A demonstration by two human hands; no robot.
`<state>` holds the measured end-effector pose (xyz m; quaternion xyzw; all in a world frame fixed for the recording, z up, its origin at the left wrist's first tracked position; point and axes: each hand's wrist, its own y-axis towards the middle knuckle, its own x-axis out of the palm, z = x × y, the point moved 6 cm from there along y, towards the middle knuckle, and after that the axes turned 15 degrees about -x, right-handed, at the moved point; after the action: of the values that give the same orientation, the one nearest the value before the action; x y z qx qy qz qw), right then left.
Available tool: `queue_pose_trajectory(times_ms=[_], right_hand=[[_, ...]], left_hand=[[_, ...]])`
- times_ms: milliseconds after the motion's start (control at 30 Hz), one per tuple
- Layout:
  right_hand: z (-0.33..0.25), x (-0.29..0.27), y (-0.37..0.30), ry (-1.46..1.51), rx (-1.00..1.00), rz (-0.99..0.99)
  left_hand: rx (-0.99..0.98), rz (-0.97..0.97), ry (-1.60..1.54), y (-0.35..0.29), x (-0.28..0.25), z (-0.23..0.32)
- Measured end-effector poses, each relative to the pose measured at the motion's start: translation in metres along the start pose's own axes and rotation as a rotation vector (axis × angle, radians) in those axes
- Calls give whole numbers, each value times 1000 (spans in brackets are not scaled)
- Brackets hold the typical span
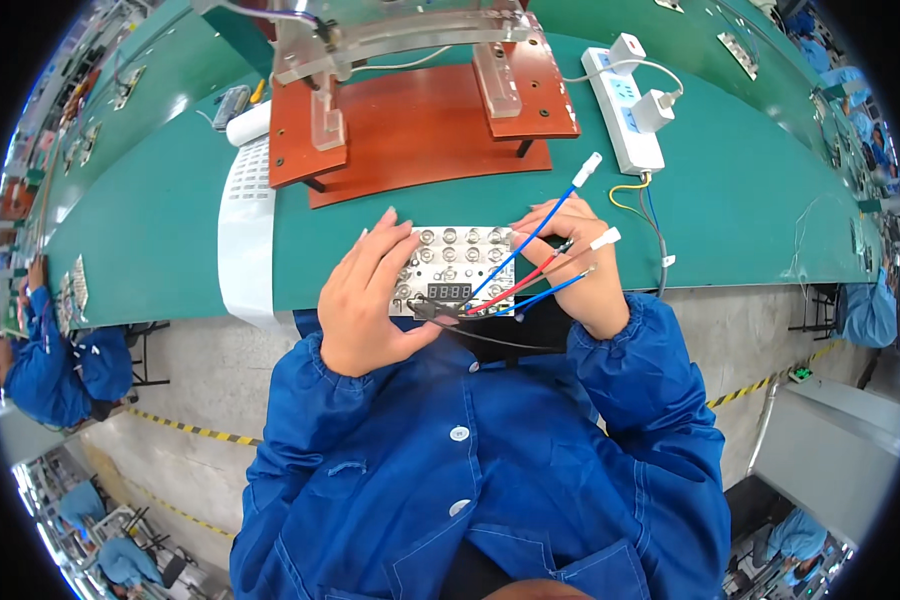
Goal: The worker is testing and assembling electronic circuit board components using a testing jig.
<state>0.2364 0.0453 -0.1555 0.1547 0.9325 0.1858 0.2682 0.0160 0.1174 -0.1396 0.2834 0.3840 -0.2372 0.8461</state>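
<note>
A white circuit board (450, 272) with rows of round metal parts and a small dark digit display (449, 292) lies at the near edge of the green bench, between my hands. My left hand (368, 292) grips its left side, fingers along the top corner and thumb at the lower edge. At the right edge, my right hand (573, 262) has its fingers curled against the board. Blue wires (541, 228), a red wire (515, 291) and black leads rise from the board's lower edge and pass over my right hand. White connectors (604, 239) tip some of them.
A red-brown fixture (425, 185) with clear blocks stands just beyond the board. Left of it, a strip of printed labels (246, 220) hangs over the bench edge. A white power strip (622, 110) with plugs lies to the right. Another worker in blue (60, 360) sits at far left.
</note>
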Motion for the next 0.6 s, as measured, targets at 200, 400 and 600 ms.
queue_pose_trajectory(times_ms=[200,400,600], right_hand=[[-2,6,-2,-176,-78,26],[-8,6,-4,-215,-68,0],[-16,8,-5,-354,-148,15]], left_hand=[[3,25,11,1,0,0],[-8,23,18,-1,0,-2],[-23,25,-1,0,-1,-1]])
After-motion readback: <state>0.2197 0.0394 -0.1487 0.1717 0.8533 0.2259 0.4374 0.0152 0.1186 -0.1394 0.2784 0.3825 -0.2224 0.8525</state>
